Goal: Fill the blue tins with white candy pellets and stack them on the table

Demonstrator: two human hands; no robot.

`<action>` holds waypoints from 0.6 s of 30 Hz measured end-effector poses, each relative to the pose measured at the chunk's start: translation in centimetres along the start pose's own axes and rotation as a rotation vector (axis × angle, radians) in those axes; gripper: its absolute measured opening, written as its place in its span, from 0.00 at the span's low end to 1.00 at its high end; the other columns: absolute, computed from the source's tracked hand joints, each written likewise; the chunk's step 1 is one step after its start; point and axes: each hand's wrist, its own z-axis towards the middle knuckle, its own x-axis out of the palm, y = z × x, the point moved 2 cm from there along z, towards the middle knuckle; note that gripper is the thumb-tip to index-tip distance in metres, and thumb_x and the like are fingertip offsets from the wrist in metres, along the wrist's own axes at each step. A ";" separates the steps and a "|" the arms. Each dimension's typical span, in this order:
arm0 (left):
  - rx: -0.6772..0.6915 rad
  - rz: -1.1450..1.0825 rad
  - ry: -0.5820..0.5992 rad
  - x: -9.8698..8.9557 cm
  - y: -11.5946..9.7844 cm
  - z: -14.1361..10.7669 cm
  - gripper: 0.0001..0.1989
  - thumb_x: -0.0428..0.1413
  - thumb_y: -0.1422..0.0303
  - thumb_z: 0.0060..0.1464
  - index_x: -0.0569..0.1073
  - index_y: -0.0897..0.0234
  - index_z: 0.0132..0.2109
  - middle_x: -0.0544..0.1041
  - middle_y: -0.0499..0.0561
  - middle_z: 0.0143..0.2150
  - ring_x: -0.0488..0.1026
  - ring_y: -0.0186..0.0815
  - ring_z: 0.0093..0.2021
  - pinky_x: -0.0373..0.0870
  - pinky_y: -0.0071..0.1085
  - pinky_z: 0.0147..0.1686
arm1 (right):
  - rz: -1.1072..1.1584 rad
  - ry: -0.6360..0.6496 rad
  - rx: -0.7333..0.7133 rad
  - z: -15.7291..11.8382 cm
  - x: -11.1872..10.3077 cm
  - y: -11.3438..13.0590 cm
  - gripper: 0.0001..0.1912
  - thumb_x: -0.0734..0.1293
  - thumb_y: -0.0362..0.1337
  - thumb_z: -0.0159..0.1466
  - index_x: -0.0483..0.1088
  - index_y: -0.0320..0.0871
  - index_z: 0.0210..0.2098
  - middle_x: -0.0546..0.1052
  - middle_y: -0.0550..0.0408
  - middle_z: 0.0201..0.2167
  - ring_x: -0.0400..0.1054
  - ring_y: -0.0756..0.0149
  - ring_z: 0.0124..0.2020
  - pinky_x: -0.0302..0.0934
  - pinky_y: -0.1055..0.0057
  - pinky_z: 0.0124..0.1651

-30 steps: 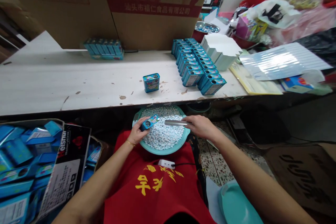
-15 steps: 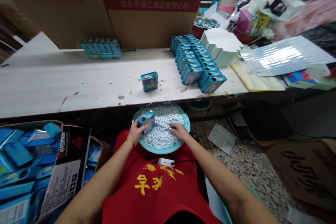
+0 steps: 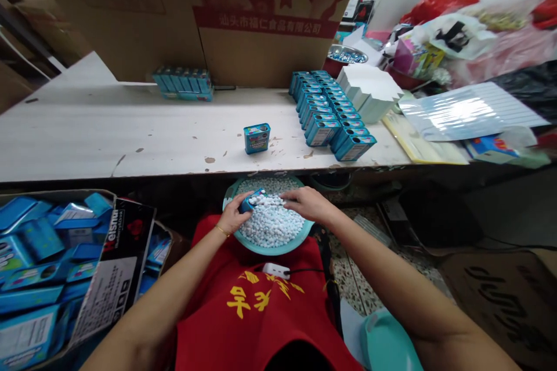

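My left hand (image 3: 235, 214) grips a small blue tin (image 3: 249, 202), tilted at the left side of a teal basin (image 3: 301, 237). White pellets (image 3: 272, 223) fill the basin, and some lie heaped at the tin's upper side. Over the pellets, my right hand (image 3: 302, 203) reaches in from the right with its fingers extended and somewhat apart. A single blue tin (image 3: 256, 139) stands on the white table above the basin. Two rows of blue tins (image 3: 322, 122) stand farther right.
A white table (image 3: 174, 145) spans the middle, its edge just above the basin. An open box of blue tins (image 3: 126, 284) is at the left. Cardboard (image 3: 261, 58) stands behind. A paper stack (image 3: 369, 90) and plastic bags are at the right.
The tin in my left hand has tipped toward the pellets, and pellets now lie against its top. My right hand has moved up slightly, its fingers more outstretched. The camera view has shifted.
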 end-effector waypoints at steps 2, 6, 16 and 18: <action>0.035 0.021 0.014 0.1 -0.2 0.1 0.27 0.53 0.75 0.42 0.64 0.68 0.53 0.66 0.55 0.51 0.62 0.36 0.52 0.55 0.34 0.55 | -0.163 0.049 0.037 0.2 -0.9 1.5 0.18 0.60 0.41 0.57 0.69 0.51 0.45 0.73 0.52 0.42 0.65 0.54 0.46 0.60 0.59 0.45; 0.087 0.046 0.025 0.2 -0.3 0.2 0.28 0.52 0.77 0.41 0.64 0.66 0.53 0.66 0.53 0.51 0.62 0.36 0.51 0.56 0.34 0.54 | -0.377 0.107 0.067 0.6 -1.9 4.4 0.16 0.57 0.39 0.56 0.72 0.46 0.40 0.74 0.46 0.36 0.68 0.50 0.40 0.62 0.57 0.38; 0.094 -0.067 -0.086 -2.6 -3.1 0.8 0.23 0.54 0.73 0.45 0.65 0.66 0.51 0.65 0.55 0.48 0.63 0.37 0.48 0.58 0.36 0.52 | -0.191 -0.084 0.001 -1.9 -4.8 2.8 0.17 0.57 0.42 0.60 0.68 0.49 0.46 0.73 0.53 0.42 0.66 0.57 0.44 0.60 0.60 0.45; 0.069 -0.159 -0.084 -3.6 -4.4 2.5 0.22 0.55 0.70 0.47 0.64 0.66 0.51 0.67 0.55 0.47 0.65 0.37 0.47 0.59 0.35 0.51 | 0.007 -0.196 -0.007 -3.5 -4.9 -0.2 0.19 0.56 0.44 0.61 0.66 0.48 0.49 0.71 0.56 0.46 0.64 0.63 0.47 0.59 0.66 0.49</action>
